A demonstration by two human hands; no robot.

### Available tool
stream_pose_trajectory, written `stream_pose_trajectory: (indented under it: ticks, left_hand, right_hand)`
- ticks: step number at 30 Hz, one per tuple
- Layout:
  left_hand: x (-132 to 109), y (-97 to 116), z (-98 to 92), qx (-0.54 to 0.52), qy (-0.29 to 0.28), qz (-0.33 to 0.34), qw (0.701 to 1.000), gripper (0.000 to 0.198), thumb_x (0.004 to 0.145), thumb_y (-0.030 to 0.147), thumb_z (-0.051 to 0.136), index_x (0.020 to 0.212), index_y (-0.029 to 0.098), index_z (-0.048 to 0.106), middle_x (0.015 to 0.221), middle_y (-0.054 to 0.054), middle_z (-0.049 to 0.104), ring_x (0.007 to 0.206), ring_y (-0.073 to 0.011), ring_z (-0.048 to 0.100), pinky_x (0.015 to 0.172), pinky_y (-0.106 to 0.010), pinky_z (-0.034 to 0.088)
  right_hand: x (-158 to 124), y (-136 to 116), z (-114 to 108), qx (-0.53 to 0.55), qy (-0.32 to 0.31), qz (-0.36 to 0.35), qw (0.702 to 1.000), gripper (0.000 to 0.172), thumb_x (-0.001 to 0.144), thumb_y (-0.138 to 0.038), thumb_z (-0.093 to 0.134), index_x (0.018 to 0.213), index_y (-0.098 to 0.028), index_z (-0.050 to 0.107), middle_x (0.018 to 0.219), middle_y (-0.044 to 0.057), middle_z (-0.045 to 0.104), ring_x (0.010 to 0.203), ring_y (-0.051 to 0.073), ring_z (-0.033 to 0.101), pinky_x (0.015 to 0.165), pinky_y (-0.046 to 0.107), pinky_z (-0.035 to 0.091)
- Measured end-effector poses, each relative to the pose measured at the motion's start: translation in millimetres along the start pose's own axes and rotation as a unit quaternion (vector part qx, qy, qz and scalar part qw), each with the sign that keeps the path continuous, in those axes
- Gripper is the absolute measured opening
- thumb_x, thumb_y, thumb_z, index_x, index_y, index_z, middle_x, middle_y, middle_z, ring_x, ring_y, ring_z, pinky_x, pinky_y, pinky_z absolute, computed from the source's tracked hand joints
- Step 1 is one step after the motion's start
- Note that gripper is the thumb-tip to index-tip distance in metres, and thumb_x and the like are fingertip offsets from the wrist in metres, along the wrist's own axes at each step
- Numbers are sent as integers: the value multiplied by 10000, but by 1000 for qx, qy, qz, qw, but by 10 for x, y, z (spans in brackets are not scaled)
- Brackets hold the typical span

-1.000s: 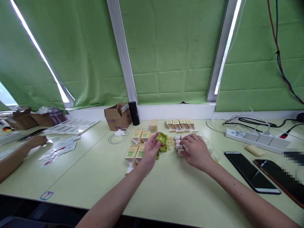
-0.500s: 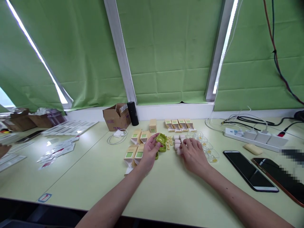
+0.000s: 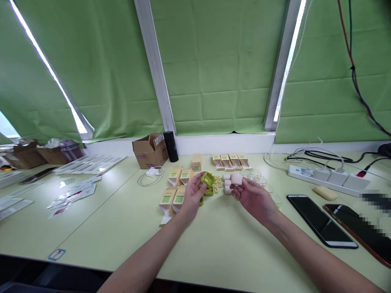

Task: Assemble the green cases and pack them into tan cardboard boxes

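Note:
In my left hand (image 3: 193, 194) is a small green open case (image 3: 208, 178), gripped at its left side with the hollow facing up. More green cases (image 3: 209, 191) lie on the table just beneath it. My right hand (image 3: 255, 199) pinches a white rounded block (image 3: 236, 179) between thumb and fingers, raised above the table. Several similar white blocks (image 3: 227, 187) sit to the left of its fingertips. Small yellow pieces (image 3: 216, 184) lie in rows between the hands. Clear plastic pieces (image 3: 262, 179) are partly hidden behind my right hand.
Small tan boxes with green windows stand left of my left hand (image 3: 165, 199) and at the back (image 3: 233, 158). Farther back are a cardboard box (image 3: 150, 151) and a black cylinder (image 3: 170, 146). Phones (image 3: 322, 219) and a power strip (image 3: 326, 179) lie at right.
My right hand has lifted a white block off the group and turned so the block shows between its fingers. My left hand keeps the green case in nearly the same place.

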State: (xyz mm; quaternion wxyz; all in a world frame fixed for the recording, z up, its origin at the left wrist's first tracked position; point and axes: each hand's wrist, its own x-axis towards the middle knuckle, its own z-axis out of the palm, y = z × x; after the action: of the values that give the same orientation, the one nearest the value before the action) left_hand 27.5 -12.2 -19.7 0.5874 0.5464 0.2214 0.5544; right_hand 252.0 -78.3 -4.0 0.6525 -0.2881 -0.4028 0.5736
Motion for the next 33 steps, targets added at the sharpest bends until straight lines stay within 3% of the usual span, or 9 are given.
stream_pose_trajectory:
  ticks: [4, 9, 14, 19, 28, 33]
  left_hand:
    - [2, 15, -1, 7, -4, -4, 1000, 632, 834, 465, 874, 1364, 213, 639, 1272, -120, 743, 1121, -237, 711, 949, -344, 571]
    - [8, 33, -4, 8, 2, 5, 1000, 628, 838, 471, 866, 1361, 211, 635, 1289, -128, 736, 1177, -254, 700, 956, -343, 566]
    - [17, 18, -10, -9, 3, -4, 1000, 631, 827, 471, 874, 1357, 226, 636, 1292, -118, 735, 1157, -257, 711, 935, -356, 583]
    - [54, 14, -9, 3, 15, 3, 1000, 627, 830, 481, 868, 1357, 222, 647, 1264, -112, 744, 1146, -249, 708, 950, -358, 572]
    - [187, 202, 154, 29, 1, 21, 999, 594, 865, 508, 821, 1349, 199, 669, 1167, -108, 760, 1067, -247, 707, 961, -373, 541]
    - [189, 188, 255, 40, -1, 34, 999, 578, 879, 519, 804, 1351, 225, 647, 1026, -60, 729, 974, -214, 665, 905, -344, 516]
  right_hand:
    - [95, 1, 153, 26, -25, 1, 999, 284, 824, -437, 817, 1034, -250, 773, 1138, 108, 806, 1085, 320, 747, 937, 502, 589]
    - [205, 73, 290, 56, -31, -9, 998, 277, 761, -387, 870, 984, -272, 752, 1062, 67, 828, 1083, 325, 773, 1052, 562, 564]
    - [180, 167, 236, 65, -28, -4, 998, 317, 787, -386, 866, 1071, -334, 734, 1023, 6, 810, 1024, 268, 770, 1002, 515, 579]
    - [155, 179, 162, 69, -3, -7, 998, 384, 742, -369, 903, 1084, -330, 735, 1040, 18, 799, 939, 248, 748, 901, 470, 599]
    - [117, 114, 242, 55, -10, -39, 998, 378, 719, -357, 934, 1052, -314, 760, 979, 2, 774, 1055, 249, 739, 1104, 513, 527]
    - [107, 82, 248, 24, 12, -51, 998, 509, 659, -325, 967, 1132, -289, 782, 1008, 28, 767, 978, 223, 709, 1002, 441, 567]
